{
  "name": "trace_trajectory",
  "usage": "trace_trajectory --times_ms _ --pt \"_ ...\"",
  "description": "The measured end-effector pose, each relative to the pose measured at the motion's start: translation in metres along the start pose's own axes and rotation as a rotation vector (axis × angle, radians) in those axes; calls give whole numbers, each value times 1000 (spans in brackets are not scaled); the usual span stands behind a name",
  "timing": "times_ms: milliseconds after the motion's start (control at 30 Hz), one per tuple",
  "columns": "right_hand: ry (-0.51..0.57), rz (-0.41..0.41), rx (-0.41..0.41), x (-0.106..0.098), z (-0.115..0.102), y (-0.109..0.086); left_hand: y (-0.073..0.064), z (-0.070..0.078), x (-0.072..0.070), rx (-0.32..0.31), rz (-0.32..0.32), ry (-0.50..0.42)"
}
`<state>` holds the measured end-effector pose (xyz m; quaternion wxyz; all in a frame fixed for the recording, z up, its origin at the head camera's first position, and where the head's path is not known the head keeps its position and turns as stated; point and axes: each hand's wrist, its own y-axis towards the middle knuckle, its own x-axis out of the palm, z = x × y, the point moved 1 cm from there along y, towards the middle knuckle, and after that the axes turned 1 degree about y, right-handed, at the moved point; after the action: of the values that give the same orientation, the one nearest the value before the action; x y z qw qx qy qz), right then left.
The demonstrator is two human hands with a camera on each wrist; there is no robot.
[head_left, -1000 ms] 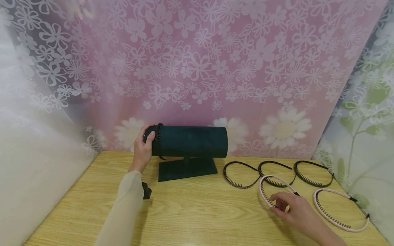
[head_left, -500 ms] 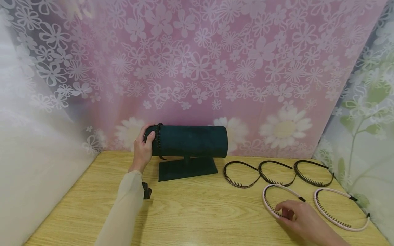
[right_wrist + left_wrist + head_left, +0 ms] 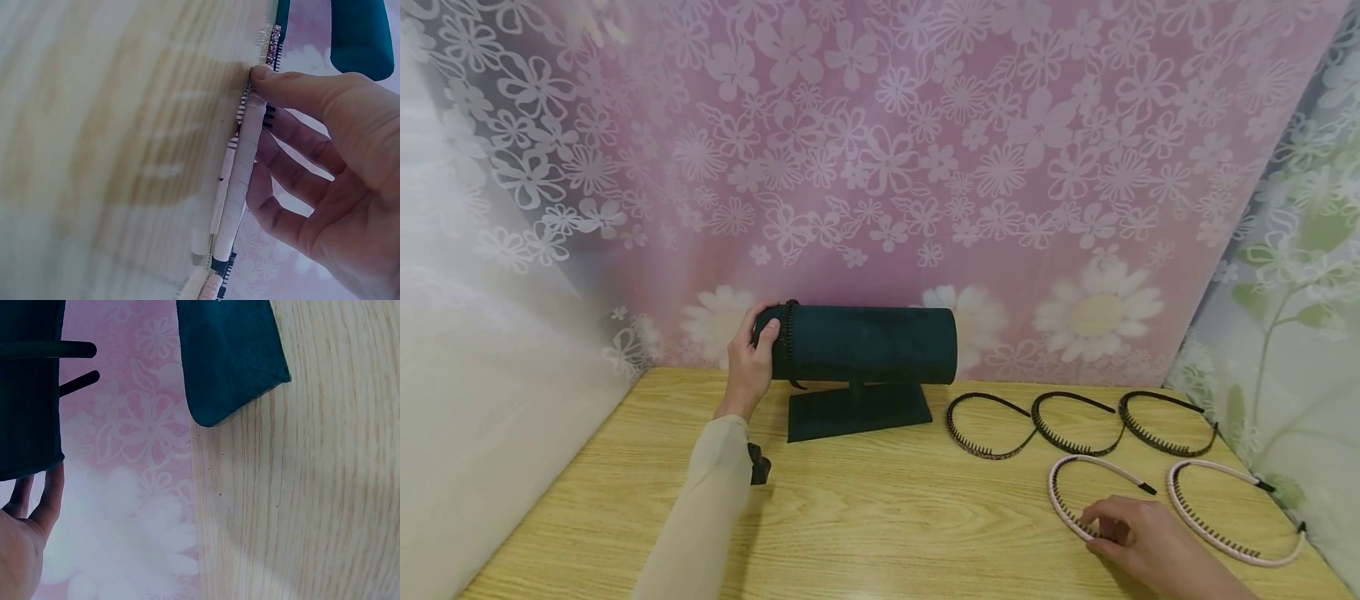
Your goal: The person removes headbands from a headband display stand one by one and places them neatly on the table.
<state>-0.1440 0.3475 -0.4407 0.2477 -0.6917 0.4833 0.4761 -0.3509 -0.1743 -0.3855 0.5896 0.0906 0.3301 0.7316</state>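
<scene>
In the head view my left hand grips the left end of a dark teal padded roll on a display stand, thumb in front and fingers over the top. A black toothed headband hangs around the roll beside that thumb. At front right, my right hand pinches the near side of a pale pink toothed headband. The right wrist view shows the thumb and fingertips on this pink headband, right at the tabletop. Seen from the left wrist, the fingers touch the roll's end.
Three dark toothed headbands, left, middle and right, lie in a row behind the right hand. Another pink headband lies at the right. Flowered cloth hangs behind the wooden table.
My right hand has moved down and to the right with the pink headband, which no longer overlaps the middle dark headband. My left hand has stayed on the roll.
</scene>
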Motion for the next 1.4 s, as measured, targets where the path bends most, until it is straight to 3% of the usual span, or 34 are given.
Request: trace_trajectory --times_ms 367,700,967,1100,1267,1400 --pt "7 -67 50 -7 6 -4 0 0 0 8 4 4" --pt "31 -21 -1 -5 13 -9 -1 -1 1 11 3 9" --pt "45 -59 95 -10 13 -8 -1 -1 0 5 2 -1" --pt "18 37 122 -12 9 -8 -1 -2 0 1 1 -5" --pt "-23 255 24 -14 3 -5 0 -2 1 -3 7 -7" --pt "-30 307 16 -17 -2 1 0 2 1 -9 10 -15"
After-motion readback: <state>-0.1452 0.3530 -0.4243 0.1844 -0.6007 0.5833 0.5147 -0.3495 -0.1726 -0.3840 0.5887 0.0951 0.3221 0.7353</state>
